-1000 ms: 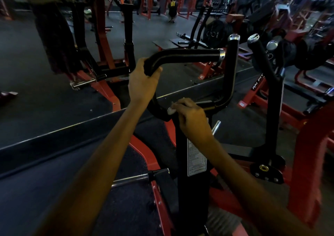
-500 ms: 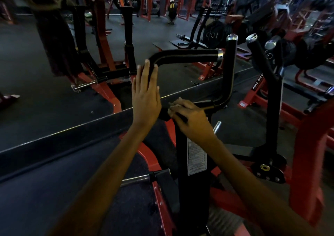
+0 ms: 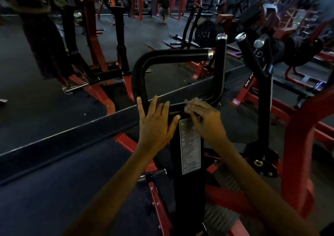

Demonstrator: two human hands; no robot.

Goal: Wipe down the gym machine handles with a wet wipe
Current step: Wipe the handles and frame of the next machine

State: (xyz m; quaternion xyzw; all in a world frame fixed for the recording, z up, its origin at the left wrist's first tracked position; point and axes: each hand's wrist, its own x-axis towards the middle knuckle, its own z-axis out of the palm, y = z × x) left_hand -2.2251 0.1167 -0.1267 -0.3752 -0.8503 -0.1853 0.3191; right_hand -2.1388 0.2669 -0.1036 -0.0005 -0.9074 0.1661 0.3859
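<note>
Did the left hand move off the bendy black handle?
Yes. The left hand let go of the handle's top bend and dropped lower, fingers now straight.

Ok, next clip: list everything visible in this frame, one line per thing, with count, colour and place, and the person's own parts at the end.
handle bar: one, black with chrome end cap, curved loop above the hands, centre
upright handles: two chrome-capped, black, right of the loop
machine post: one, black, centre, below the hands
label: one, white, on the post's front
machine frame: red, right side
weight plates: several, black, background right
other machines: red and black, background left
person: one, dark top, far background
wet wipe: one, pale, barely visible at the right fingertips
left hand: fingers straight, against the loop's lower bend
right hand: fingers curled over the wipe on the bar's base
</note>
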